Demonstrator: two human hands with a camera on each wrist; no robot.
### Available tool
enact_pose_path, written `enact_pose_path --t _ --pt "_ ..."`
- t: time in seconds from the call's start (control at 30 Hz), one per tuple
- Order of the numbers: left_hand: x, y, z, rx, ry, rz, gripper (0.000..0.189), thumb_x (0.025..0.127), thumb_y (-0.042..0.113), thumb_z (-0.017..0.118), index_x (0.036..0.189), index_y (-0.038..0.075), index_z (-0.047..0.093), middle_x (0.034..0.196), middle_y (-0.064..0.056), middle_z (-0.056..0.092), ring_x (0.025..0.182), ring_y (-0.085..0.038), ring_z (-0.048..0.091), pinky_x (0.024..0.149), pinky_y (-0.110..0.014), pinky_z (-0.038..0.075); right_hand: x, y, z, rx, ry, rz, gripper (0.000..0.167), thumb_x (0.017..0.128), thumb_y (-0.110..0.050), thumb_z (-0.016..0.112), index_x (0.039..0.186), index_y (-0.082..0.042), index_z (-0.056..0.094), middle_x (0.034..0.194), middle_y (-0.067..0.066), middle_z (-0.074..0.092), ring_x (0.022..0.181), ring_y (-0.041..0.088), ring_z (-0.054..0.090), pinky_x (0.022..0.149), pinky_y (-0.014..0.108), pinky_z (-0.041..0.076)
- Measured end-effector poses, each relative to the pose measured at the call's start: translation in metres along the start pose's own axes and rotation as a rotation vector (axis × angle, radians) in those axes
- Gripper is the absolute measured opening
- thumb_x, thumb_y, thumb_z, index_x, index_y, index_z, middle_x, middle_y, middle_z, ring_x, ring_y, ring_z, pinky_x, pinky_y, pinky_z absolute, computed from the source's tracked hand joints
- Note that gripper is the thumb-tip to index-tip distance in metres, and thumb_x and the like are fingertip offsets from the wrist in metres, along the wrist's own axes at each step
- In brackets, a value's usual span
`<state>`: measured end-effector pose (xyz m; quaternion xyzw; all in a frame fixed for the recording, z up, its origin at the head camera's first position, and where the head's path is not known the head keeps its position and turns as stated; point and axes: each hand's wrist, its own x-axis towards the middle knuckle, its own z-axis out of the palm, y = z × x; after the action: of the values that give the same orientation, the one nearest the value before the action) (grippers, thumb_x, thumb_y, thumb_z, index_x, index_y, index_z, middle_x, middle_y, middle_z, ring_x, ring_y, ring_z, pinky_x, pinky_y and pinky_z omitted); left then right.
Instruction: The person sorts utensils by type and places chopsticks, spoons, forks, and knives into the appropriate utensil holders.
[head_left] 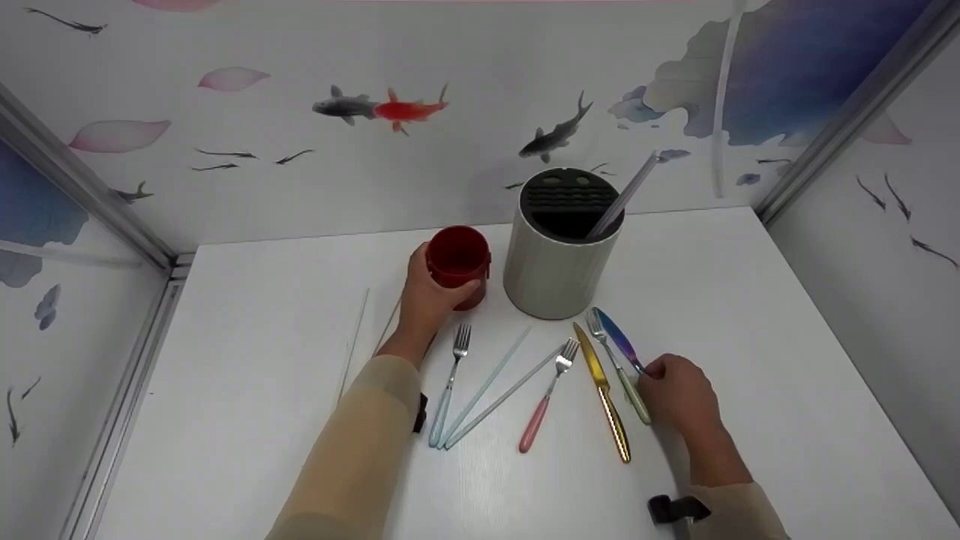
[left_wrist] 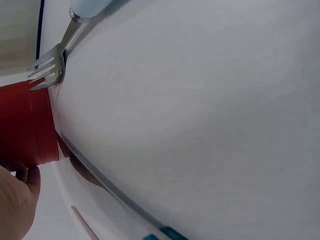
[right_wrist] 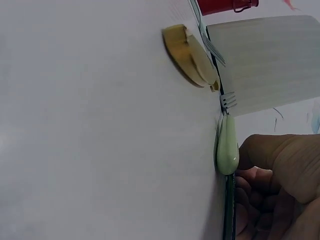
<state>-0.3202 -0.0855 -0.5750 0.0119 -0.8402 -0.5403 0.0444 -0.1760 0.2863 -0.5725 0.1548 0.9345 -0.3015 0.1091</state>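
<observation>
My left hand (head_left: 429, 300) grips a red cup (head_left: 459, 259) from its left side, thumb across the front. In the left wrist view, the red cup (left_wrist: 27, 125) overlaps the tines of a blue-handled fork (left_wrist: 55, 65). At the right, my right hand (head_left: 682, 394) pinches the handle of a knife with an iridescent blue-purple blade (head_left: 615, 334). Right beside that knife lies a green-handled fork (head_left: 619, 367). The right wrist view shows curled fingers (right_wrist: 255, 180) at a dark handle (right_wrist: 229, 207), close to the green fork handle (right_wrist: 228, 150).
A pale cylindrical utensil holder (head_left: 559, 262) with a black slotted top stands at the back, a clear stick (head_left: 626, 195) leaning in it. A gold knife (head_left: 604, 390), a pink-handled fork (head_left: 547, 397) and pale sticks (head_left: 506, 397) lie between my hands. Walls enclose the table.
</observation>
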Motion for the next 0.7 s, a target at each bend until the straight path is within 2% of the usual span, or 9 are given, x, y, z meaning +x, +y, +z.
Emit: enact_pose_path --t 0.23,0.5,0.7 --pt "0.000 0.000 0.000 -0.002 0.001 -0.003 0.100 0.079 0.036 0.091 0.158 0.025 0.030 0.156 0.002 0.044 0.144 -0.020 0.043 0.110 -0.042 0.053 0.000 0.000 -0.003 -0.025 0.001 0.028 0.025 0.094 -0.024 0.061 0.103 -0.003 0.069 0.094 0.013 0.069 0.078 0.024 0.061 0.057 0.032 0.047" --pt "0.000 0.002 0.000 0.002 0.000 -0.019 0.100 0.079 0.036 0.091 0.158 0.025 0.030 0.157 0.001 0.044 0.144 -0.020 0.043 0.111 -0.043 0.052 -0.001 0.002 -0.010 0.073 -0.027 0.087 0.029 0.097 -0.025 0.059 0.115 -0.002 0.063 0.103 0.016 0.066 0.079 0.025 0.059 0.054 0.033 0.050" --pt "0.000 0.003 0.000 -0.002 -0.003 -0.020 0.100 0.079 0.036 0.092 0.158 0.025 0.030 0.157 0.002 0.044 0.144 -0.020 0.043 0.112 -0.043 0.051 0.001 0.008 -0.016 0.109 -0.028 0.044 0.037 0.097 -0.017 0.060 0.129 0.002 0.062 0.107 0.017 0.064 0.090 0.025 0.058 0.064 0.030 0.051"
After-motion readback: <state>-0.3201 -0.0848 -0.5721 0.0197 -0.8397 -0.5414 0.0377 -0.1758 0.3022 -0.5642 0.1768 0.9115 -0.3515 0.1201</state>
